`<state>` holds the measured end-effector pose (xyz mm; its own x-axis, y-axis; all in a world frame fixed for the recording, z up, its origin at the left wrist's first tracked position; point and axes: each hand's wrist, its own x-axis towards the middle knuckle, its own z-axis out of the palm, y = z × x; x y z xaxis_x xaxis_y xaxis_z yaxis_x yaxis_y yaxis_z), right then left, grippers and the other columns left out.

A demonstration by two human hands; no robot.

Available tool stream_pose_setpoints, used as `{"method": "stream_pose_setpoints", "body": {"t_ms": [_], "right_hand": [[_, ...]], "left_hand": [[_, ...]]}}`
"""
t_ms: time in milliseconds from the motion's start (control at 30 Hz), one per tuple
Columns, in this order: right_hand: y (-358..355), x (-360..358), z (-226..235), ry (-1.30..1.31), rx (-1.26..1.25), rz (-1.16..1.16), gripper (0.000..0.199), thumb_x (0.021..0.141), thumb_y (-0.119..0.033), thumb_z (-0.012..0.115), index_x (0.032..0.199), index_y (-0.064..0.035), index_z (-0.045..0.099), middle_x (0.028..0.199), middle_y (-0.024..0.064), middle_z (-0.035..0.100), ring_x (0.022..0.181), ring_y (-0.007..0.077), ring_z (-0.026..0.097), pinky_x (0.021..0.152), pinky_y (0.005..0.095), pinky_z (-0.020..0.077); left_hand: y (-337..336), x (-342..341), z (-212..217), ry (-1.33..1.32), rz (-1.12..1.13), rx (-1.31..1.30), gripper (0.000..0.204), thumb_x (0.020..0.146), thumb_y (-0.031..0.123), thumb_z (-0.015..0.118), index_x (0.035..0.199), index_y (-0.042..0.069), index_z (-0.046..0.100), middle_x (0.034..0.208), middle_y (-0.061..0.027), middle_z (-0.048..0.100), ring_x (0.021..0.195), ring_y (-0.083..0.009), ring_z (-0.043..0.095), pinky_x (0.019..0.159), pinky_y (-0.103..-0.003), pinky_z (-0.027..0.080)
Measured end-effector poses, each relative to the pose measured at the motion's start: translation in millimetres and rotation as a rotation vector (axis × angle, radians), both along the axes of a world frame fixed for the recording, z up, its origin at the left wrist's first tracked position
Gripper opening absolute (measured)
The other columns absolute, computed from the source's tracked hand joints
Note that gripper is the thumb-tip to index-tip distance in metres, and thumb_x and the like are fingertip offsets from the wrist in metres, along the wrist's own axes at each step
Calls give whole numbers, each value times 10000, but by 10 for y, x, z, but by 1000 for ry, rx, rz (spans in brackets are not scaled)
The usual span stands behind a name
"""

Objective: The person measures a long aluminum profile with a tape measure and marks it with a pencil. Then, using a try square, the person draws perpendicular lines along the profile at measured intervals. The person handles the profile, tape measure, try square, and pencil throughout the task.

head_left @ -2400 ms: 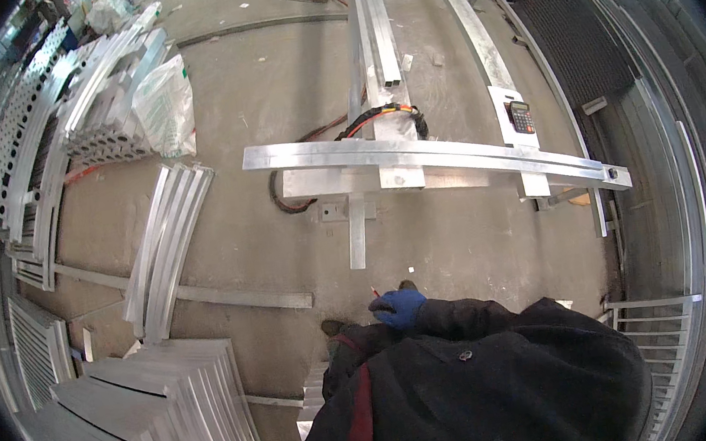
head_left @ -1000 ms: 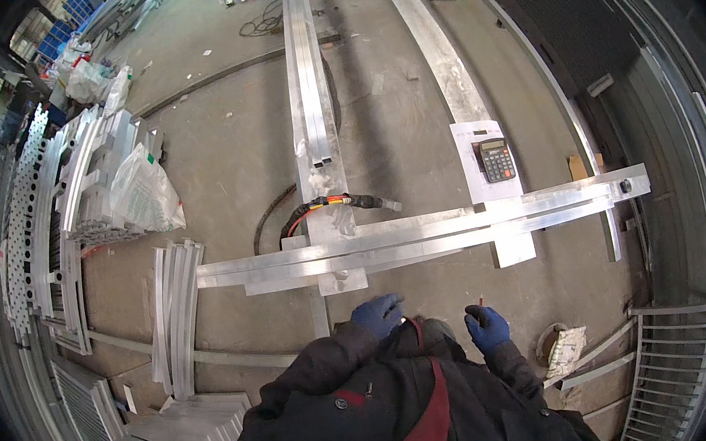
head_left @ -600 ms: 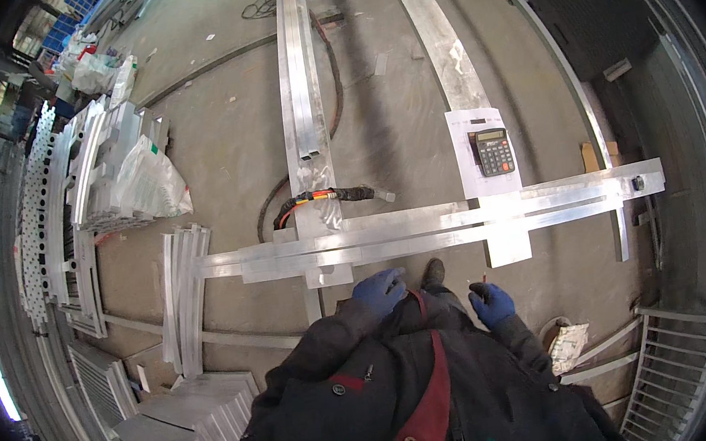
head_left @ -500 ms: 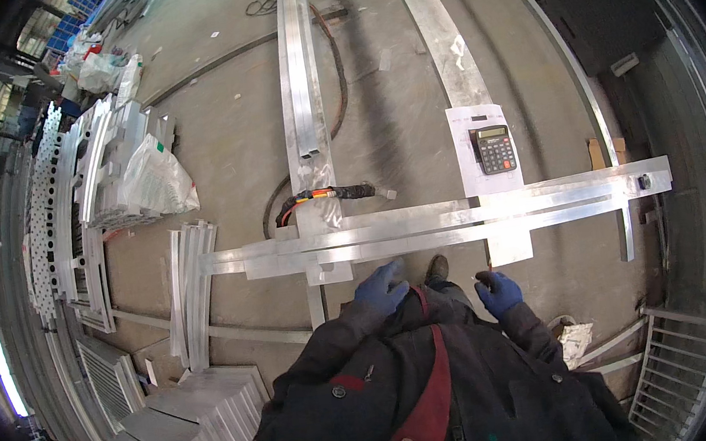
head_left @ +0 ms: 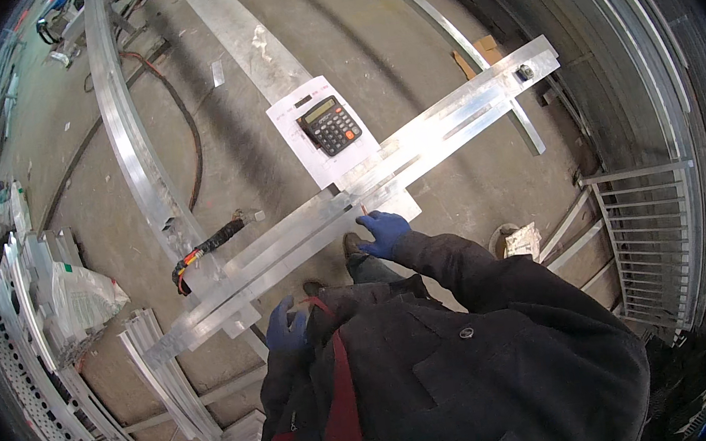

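Note:
Two long silvery aluminium bars lie side by side across the supports in front of me. My right hand, in a blue glove, is at the near edge of the bars. Its fingers are closed on a thin reddish pencil-like stick, whose exact kind is too small to make out. Near my body, just short of the bars, my left hand hangs with bent fingers apart, holding nothing visible. Beyond the bars a black calculator rests on a white paper sheet.
A dark cable bundle lies over the left support. A small dark object sits at the bars' right end. Stacked metal profiles stand at left, with a plastic bag behind. A barred metal frame is at right.
My view has turned and shifted to the right, so the bars now run diagonally. My right hand has reached forward to the bars with the stick; my left hand has drawn back from them.

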<state>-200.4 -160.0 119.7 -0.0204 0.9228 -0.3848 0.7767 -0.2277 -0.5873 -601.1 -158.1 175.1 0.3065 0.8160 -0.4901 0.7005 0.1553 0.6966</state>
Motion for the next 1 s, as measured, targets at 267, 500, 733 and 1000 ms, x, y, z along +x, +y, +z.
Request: {"method": "stream_pose_setpoints", "body": {"t_ms": [267,500,733,1000], "right_hand": [[617,-125,-286,-279,157,369,1174,812,-533,911,1679,30,354,1670,285,441,1569,464,409,1301,578,320],[886,-209,-876,-296,173,412,1026,742,-264,961,1582,55,466,1663,291,463,1591,476,402,1297,616,337],[999,-203,-881,-551,134,614,876,899,-440,786,1607,-10,499,1576,251,554,1503,413,512,1223,575,405],[1141,-292,-745,-532,133,623,864,745,-486,889,1410,-7,614,1297,197,662,1217,372,646,1020,511,504]], "left_hand": [[-38,46,-89,43,73,-107,538,1034,277,739,1503,35,636,1393,-209,724,1175,-297,749,1053,-438,585],[-150,56,7,46,74,-44,557,1051,329,714,1519,39,631,1461,-233,696,1259,-346,736,1100,-450,572],[-305,31,235,52,117,-154,613,1074,433,664,1542,44,592,1441,-235,697,1273,-383,726,1085,-486,573],[-403,-67,291,62,145,-155,644,1079,479,652,1542,36,594,1477,-252,672,1325,-388,693,1127,-471,546]]}}
